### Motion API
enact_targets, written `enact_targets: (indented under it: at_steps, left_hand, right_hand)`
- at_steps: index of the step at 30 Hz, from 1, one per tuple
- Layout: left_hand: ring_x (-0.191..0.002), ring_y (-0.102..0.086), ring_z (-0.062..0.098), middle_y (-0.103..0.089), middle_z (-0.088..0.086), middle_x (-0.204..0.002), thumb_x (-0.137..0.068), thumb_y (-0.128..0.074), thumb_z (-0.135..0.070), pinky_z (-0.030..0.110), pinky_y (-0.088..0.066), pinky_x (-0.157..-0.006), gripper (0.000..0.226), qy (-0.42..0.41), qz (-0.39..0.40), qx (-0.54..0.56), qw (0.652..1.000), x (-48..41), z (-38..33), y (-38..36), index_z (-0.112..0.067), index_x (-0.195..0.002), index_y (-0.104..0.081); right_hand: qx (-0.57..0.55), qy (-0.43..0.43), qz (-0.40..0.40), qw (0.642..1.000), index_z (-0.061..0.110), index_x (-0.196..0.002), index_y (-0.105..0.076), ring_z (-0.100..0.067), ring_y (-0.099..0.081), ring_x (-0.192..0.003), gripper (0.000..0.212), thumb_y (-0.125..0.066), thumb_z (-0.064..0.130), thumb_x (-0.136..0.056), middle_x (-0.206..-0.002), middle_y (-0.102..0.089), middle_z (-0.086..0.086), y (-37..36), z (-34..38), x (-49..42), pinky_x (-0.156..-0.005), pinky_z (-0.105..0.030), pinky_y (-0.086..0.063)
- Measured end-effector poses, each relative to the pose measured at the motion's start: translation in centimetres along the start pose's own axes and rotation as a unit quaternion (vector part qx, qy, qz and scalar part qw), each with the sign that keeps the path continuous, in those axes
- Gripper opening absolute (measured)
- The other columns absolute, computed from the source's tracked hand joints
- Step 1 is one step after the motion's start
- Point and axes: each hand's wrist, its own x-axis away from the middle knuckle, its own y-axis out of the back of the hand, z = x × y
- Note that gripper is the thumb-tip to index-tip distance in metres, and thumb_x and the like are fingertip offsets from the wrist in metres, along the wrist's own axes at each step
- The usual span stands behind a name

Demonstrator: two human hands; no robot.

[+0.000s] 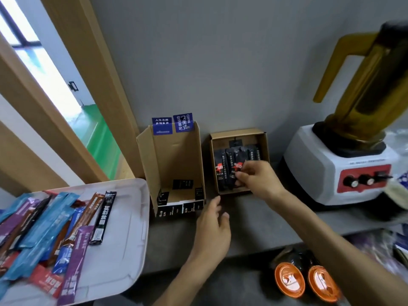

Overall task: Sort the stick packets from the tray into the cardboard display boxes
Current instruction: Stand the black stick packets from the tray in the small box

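Note:
A white tray (130, 219) at the left holds several stick packets (50, 230) in blue, purple, brown, red and black. Two cardboard display boxes lean against the wall. The left box (176, 160) shows a bare cardboard inside. The right box (238, 134) holds several black stick packets (223, 171) standing side by side. My right hand (256, 177) pinches a black packet with a red mark (237, 167) at the front of the right box. My left hand (214, 226) hovers with relaxed fingers over the counter, just below the gap between the boxes.
A white blender base with a red control panel (344, 171) and an amber jug (366, 85) stands at the right. Two orange-lidded containers (306, 281) lie below the grey counter's front edge (276, 237). A wooden door frame rises at the left.

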Motion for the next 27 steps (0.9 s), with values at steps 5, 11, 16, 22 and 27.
enact_targets:
  at_steps: [5, 11, 16, 22, 27]
  left_hand:
    - [-0.149, -0.015, 0.008, -0.016, -0.009, -0.163, -0.104, -0.043, -0.02, 0.019, -0.014, -0.114, 0.061, 0.014, 0.002, -0.05, 0.999, -0.7, -0.4, -1.6, -0.026, -0.157, -0.014]
    - [-0.149, -0.011, 0.005, -0.008, -0.014, -0.164, -0.101, -0.05, -0.021, 0.016, -0.012, -0.107, 0.072, -0.021, -0.009, -0.076, 0.997, -1.7, -0.1, -3.0, -0.037, -0.156, -0.006]
    - [-0.15, -0.008, 0.009, 0.003, -0.014, -0.163, -0.101, -0.05, -0.024, 0.02, -0.016, -0.111, 0.073, -0.019, -0.024, -0.097, 0.995, -2.2, 0.0, -3.7, -0.036, -0.156, -0.004]
    - [-0.15, -0.015, 0.013, -0.001, -0.008, -0.162, -0.099, -0.053, -0.022, 0.022, -0.019, -0.115, 0.072, -0.03, -0.039, -0.112, 0.992, -2.8, 0.2, -3.9, -0.027, -0.157, -0.011]
    - [-0.149, -0.018, 0.016, -0.005, -0.005, -0.161, -0.098, -0.054, -0.02, 0.023, -0.02, -0.116, 0.071, -0.033, -0.038, -0.122, 0.991, -3.0, 0.2, -3.7, -0.021, -0.157, -0.014]
  right_hand:
    - [0.09, 0.039, 0.046, 0.994, 0.015, -0.119, -0.06, -0.003, -0.069, -0.081, 0.024, -0.064, 0.01, -0.096, -0.087, -0.069, 0.004, -1.6, -0.8, -4.1, -0.069, -0.019, -0.052]
    - [0.117, 0.057, 0.071, 0.989, 0.019, -0.11, -0.061, -0.012, -0.071, -0.079, 0.022, -0.068, 0.008, -0.092, -0.089, -0.072, -0.001, -2.4, -1.3, -5.4, -0.073, -0.03, -0.06]
    - [0.136, 0.057, 0.085, 0.985, 0.02, -0.107, -0.064, -0.007, -0.071, -0.07, 0.014, -0.068, 0.015, -0.094, -0.086, -0.071, 0.002, -2.3, -1.3, -5.3, -0.053, -0.015, -0.05]
    - [0.129, 0.06, 0.084, 0.986, 0.017, -0.107, -0.064, -0.007, -0.07, -0.072, 0.015, -0.069, 0.016, -0.093, -0.091, -0.071, 0.0, -2.3, -1.1, -4.8, -0.05, -0.013, -0.049]
    - [0.133, 0.056, 0.088, 0.986, 0.016, -0.106, -0.064, -0.007, -0.07, -0.069, 0.014, -0.069, 0.017, -0.093, -0.089, -0.071, -0.001, -2.1, -1.0, -4.5, -0.05, -0.013, -0.049]
